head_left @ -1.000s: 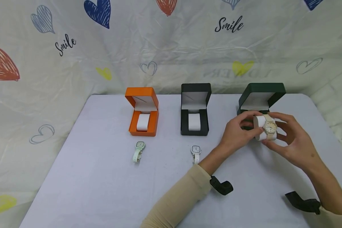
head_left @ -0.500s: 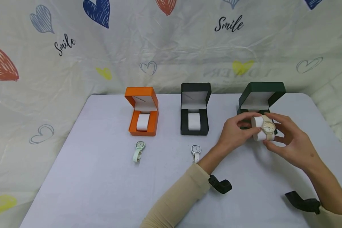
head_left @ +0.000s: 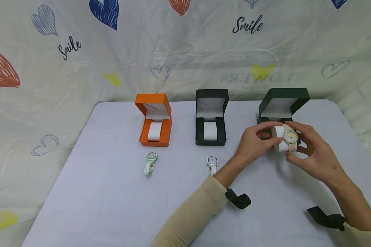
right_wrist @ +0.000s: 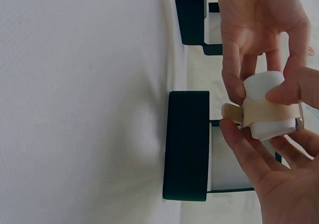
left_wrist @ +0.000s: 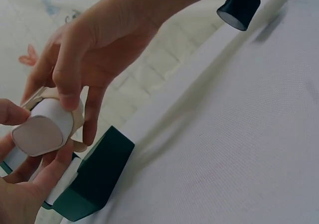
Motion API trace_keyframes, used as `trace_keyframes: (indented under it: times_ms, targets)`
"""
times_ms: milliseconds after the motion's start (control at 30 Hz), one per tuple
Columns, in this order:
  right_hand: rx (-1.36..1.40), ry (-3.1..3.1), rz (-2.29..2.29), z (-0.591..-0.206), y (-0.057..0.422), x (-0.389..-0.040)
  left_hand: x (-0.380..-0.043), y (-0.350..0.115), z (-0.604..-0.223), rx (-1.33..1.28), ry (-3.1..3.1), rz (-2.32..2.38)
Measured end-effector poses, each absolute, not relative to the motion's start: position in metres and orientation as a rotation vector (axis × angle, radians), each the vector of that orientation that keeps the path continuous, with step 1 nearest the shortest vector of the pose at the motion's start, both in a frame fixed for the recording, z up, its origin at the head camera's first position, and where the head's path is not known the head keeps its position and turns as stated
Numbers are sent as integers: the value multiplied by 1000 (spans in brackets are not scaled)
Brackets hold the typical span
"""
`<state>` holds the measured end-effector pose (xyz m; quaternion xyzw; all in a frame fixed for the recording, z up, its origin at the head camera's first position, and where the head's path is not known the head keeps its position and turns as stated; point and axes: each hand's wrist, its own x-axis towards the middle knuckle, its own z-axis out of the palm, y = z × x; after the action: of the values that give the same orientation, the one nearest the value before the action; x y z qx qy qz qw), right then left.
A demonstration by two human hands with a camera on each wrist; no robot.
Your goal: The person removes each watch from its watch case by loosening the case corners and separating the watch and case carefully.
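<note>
Above the front of the open green watch box (head_left: 284, 92), both hands hold a white watch cushion (head_left: 278, 131) wrapped by a cream-strapped wristwatch (head_left: 291, 137). The left hand (head_left: 256, 140) pinches the cushion's left end between thumb and fingers. From the other side the right hand (head_left: 317, 154) grips the watch and cushion, its thumb low and its fingers along the top and right. A strap end (right_wrist: 231, 111) sticks out from the cushion in the right wrist view. The left wrist view shows the cushion's flat end (left_wrist: 37, 135). The hands partly hide the green box's base.
An orange watch box (head_left: 164, 137) and a black watch box (head_left: 199, 137) stand open to the left, each with a white cushion. A pale green watch (head_left: 149, 164) lies before the orange box. A white watch (head_left: 212, 162) lies before the black one, partly behind the left forearm.
The cushion with the cream watch has moved slightly left, both hands along with it. Their hold on it looks the same. The boxes and the other two watches have stayed in place.
</note>
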<state>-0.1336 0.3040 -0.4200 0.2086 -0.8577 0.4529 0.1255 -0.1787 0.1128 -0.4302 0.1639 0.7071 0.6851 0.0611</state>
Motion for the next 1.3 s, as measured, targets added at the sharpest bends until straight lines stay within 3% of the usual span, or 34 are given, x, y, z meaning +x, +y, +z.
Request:
trace_keyframes:
  times_ms: [567,1300]
  targets:
    - [705,-2466,1290,-410,306,-127,-175,109,-420,606,2099,1992]
    - [646,-2485,1250,-417,302,-125,-174,108,-422,537,2052,2039]
